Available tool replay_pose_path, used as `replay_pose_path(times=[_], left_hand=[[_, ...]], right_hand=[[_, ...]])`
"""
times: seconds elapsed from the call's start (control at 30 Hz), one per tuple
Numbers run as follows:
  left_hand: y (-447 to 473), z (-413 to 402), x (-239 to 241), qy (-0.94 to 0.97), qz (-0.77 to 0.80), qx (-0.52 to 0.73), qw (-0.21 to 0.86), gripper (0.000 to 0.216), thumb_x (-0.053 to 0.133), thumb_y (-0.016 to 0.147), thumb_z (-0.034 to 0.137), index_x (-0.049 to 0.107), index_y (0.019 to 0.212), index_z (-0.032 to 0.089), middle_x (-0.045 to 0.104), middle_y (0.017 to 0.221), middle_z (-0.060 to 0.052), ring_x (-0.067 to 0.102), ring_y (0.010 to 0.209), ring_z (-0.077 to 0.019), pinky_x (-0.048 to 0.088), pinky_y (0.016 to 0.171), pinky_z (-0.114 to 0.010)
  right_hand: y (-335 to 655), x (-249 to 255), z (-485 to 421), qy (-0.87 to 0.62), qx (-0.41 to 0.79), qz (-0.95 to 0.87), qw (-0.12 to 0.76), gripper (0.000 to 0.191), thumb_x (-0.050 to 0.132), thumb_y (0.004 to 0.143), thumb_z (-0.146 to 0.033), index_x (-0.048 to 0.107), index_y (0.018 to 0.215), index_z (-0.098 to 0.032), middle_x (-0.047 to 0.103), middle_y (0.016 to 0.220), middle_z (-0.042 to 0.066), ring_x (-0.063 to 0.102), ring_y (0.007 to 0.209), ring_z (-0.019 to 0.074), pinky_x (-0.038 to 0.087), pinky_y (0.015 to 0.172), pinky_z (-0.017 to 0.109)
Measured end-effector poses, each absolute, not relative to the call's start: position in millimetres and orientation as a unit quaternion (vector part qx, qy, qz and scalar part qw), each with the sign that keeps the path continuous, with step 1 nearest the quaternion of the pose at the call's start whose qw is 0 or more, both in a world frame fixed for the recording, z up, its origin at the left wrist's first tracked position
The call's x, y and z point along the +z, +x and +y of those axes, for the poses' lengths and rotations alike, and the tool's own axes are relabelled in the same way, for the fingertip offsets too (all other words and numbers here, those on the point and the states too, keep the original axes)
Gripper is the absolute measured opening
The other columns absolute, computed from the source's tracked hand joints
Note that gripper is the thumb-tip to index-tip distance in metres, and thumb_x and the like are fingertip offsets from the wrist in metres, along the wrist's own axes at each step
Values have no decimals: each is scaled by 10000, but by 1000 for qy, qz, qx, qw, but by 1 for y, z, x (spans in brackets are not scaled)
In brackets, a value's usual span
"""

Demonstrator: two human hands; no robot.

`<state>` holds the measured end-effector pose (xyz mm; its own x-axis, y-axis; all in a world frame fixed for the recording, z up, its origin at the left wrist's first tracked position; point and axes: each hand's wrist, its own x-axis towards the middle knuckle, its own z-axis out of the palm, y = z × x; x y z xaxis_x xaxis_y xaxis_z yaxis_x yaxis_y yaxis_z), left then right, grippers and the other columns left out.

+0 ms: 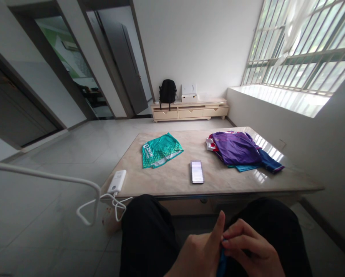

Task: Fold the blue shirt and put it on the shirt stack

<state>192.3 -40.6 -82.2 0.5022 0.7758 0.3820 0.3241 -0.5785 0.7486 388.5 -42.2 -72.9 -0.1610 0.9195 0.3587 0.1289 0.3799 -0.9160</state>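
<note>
Between my knees, at the bottom of the view, a piece of blue cloth (pixel 222 263) shows only in part; most of it is hidden behind my hands. My left hand (pixel 199 250) is closed around it with the thumb pointing up. The thumb and fingertips of my right hand (pixel 251 246) pinch the cloth's upper edge, right beside the left hand. On the marble table (pixel 161 181) ahead lie green shorts (pixel 162 150) with white lettering, spread flat. A pile of garments topped by a purple shirt (pixel 237 148) lies at the table's right.
A phone (pixel 197 171) with a lit screen lies mid-table. A white power bank (pixel 116 181) with a cable (pixel 119 207) sits at the left corner. A white tube (pixel 60 177) crosses the left side. Behind, a low cabinet (pixel 189 112) bears a black backpack (pixel 168 92) and white boxes (pixel 189 94).
</note>
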Motion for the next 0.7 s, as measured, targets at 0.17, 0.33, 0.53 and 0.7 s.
replay_pose_path(times=[0.17, 0.33, 0.53, 0.7], left_hand=[[193, -39, -83, 794, 310, 387, 351, 620, 484, 1029, 195, 327, 1628, 210, 778, 1038, -180, 750, 893, -263, 560, 802, -315], [198, -37, -83, 785, 316, 380, 373, 593, 485, 1005, 113, 445, 1580, 252, 751, 1217, -150, 737, 1060, -249, 547, 928, -313], [187, -33, -89, 716, 409, 353, 443, 156, 694, 932, 219, 776, 1065, 216, 756, 1000, -69, 714, 946, -214, 511, 857, -262], [161, -27, -103, 679, 504, 320, 428, 82, 748, 805, 104, 723, 785, 180, 709, 915, -29, 613, 756, -152, 429, 699, -241]], right_hand=[[388, -81, -45, -397, 358, -657, 531, 108, 759, 882, -209, 810, 856, -301, 642, 751, 13, 681, 675, 169, 566, 583, 231], [392, -78, -44, -402, 327, -675, 525, 110, 720, 917, -220, 794, 907, -300, 735, 887, 25, 737, 786, 186, 600, 662, 216], [418, -74, -33, -509, 194, -637, 546, 63, 745, 900, -331, 800, 921, -309, 749, 1042, 15, 745, 880, 178, 591, 730, 180], [446, -64, -15, -572, 119, -610, 535, 143, 736, 882, -417, 802, 901, -291, 760, 1030, 5, 746, 846, 172, 593, 773, 200]])
